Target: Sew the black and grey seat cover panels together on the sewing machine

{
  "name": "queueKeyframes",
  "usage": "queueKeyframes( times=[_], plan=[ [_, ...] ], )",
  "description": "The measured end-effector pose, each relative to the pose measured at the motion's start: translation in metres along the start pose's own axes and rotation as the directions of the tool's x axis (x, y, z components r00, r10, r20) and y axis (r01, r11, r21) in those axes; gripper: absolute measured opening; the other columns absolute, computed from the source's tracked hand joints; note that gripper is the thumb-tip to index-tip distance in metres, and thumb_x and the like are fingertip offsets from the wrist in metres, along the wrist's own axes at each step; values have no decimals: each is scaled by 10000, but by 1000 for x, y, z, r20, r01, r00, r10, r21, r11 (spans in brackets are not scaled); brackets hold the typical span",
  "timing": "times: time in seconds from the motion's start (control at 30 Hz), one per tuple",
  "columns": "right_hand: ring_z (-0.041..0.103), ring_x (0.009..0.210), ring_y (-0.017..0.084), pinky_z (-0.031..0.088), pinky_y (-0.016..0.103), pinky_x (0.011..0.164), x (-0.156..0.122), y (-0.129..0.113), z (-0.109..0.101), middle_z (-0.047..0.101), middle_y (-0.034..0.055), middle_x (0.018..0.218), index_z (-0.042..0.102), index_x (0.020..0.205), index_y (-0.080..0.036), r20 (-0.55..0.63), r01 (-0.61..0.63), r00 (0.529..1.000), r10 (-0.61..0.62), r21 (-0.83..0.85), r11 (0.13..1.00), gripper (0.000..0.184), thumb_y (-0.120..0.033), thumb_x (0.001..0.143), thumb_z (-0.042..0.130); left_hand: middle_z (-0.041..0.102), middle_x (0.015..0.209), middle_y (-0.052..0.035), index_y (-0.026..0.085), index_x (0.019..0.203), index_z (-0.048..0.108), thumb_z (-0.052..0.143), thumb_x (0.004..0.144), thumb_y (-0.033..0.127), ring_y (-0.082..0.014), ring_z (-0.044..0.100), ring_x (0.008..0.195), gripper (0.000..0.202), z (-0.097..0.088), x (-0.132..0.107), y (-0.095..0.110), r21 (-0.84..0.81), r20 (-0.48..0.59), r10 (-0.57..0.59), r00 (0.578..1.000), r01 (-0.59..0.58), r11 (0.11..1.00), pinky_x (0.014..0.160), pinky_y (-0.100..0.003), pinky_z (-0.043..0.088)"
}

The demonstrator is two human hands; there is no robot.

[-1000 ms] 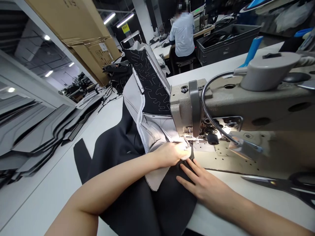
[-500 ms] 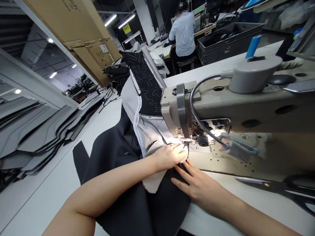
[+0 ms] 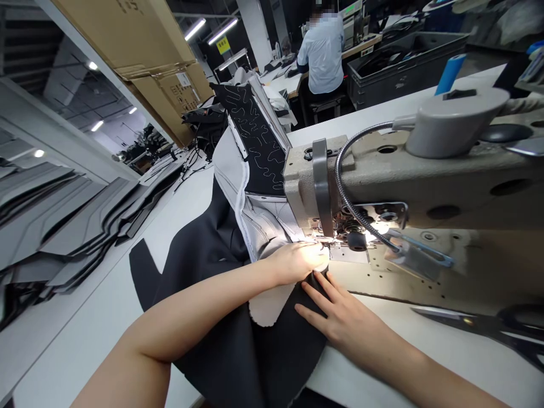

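Note:
Under the head of a sewing machine (image 3: 361, 170) lies a piece of black and light-grey fabric (image 3: 267, 226), its edge by the lit needle area. My left hand (image 3: 300, 262) is closed on this fabric just in front of the presser foot, fingers bent and partly hidden in the glare. My right hand (image 3: 335, 309) rests flat with spread fingers on the black fabric (image 3: 280, 357), close below the left. A pale flap (image 3: 268, 309) shows beneath my left wrist. Farther back, a black panel with wavy white stitching (image 3: 255, 141) stands up from the piece.
Scissors (image 3: 471, 324) lie on the table to the right. Stacked grey panels (image 3: 80, 221) fill the left side. Cardboard boxes (image 3: 148, 39) stand behind. A person in a light blue shirt (image 3: 325, 56) sits at the back, beside a grey crate (image 3: 369, 88).
The whole view has shifted slightly, moving the machine rightward in the picture. The pale flap sits a little higher. Both hands keep nearly the same pose on the fabric.

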State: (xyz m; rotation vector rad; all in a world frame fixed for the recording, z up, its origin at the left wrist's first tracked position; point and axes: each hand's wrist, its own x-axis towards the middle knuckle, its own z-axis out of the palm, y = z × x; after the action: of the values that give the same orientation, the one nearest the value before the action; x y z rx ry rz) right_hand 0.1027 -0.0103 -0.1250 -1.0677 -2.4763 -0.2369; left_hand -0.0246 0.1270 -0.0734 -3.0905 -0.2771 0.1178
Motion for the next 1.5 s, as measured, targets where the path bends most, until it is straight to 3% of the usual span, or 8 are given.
queueKeyframes(
  times=[0.2, 0.43, 0.6, 0.77, 0.93, 1.07, 1.5],
  plan=[
    [476, 1157, 401, 385, 561, 950, -3, -1, 1, 567, 148, 1215, 618, 1150, -226, -20, -36, 999, 36, 8, 999, 501, -287, 670, 745, 582, 1171, -134, 107, 1099, 591, 383, 926, 174, -180, 562, 1054, 280, 10, -2, 0, 47, 1, -25, 1000, 25, 999, 982, -295, 420],
    [408, 1224, 400, 362, 571, 979, -4, 6, 4, 541, 140, 1250, 594, 1182, -226, 14, -31, 999, 31, 7, 999, 484, -224, 706, 683, 615, 1120, -105, 91, 1073, 597, 407, 919, 153, -189, 541, 1098, 252, 9, 4, 0, 29, -18, -35, 999, 35, 999, 1006, -296, 404],
    [421, 1208, 413, 379, 580, 960, -4, 7, 4, 543, 150, 1245, 602, 1166, -217, 4, -16, 1000, 16, 22, 1000, 502, -211, 674, 699, 619, 1110, -96, 95, 1058, 597, 416, 917, 154, -189, 545, 1086, 236, 11, 3, 1, 41, -53, -48, 997, 50, 998, 993, -295, 414],
    [426, 1214, 377, 375, 556, 976, -7, 5, 3, 545, 141, 1248, 602, 1173, -211, -23, -60, 998, 60, -1, 998, 433, -198, 741, 629, 609, 1084, -97, 97, 1000, 589, 426, 900, 136, -201, 536, 1093, 194, 16, 3, 7, 76, -79, -95, 992, 101, 992, 1021, -298, 380],
    [496, 1144, 343, 433, 453, 968, -8, 0, 2, 572, 169, 1187, 629, 1125, -122, -83, -96, 992, 91, -55, 994, 395, -192, 737, 630, 589, 1037, -142, 57, 993, 564, 459, 832, 174, -246, 528, 1074, 225, 8, 3, 19, 68, -63, -181, 982, 185, 980, 1036, -346, 357],
    [513, 1113, 352, 447, 447, 957, -7, -3, 0, 597, 172, 1104, 633, 1083, -97, -77, -74, 995, 67, -90, 993, 397, -160, 691, 639, 574, 1086, -170, 44, 1021, 551, 500, 777, 272, -264, 493, 1122, 337, 1, 0, 23, -24, -42, -184, 982, 183, 983, 1071, -351, 329],
    [516, 1104, 343, 455, 449, 939, -11, -3, 1, 593, 174, 1089, 625, 1043, -107, -67, -47, 997, 39, -120, 992, 362, -152, 687, 583, 520, 1212, -214, 11, 1106, 517, 501, 753, 269, -298, 436, 1215, 438, -4, 0, 31, -45, 28, -244, 969, 245, 968, 1088, -375, 310]
  ],
)
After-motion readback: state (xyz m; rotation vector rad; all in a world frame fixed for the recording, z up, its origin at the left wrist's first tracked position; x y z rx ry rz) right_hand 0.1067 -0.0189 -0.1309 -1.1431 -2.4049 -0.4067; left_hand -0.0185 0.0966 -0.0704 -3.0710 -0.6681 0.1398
